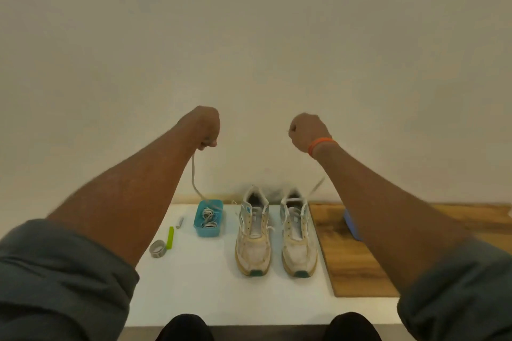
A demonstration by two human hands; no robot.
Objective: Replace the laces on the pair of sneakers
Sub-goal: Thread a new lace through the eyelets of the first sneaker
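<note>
While both fists are raised, the left hand (pixel 206 130) pinching a lace (pixel 193 174) over the tub (pixel 208 230) and the right hand (pixel 306 131) seemingly clenching another, sneakers (pixel 275 232) wait mid-tabletop near its far edge; even, steady pulls should spare eyelets.
</note>
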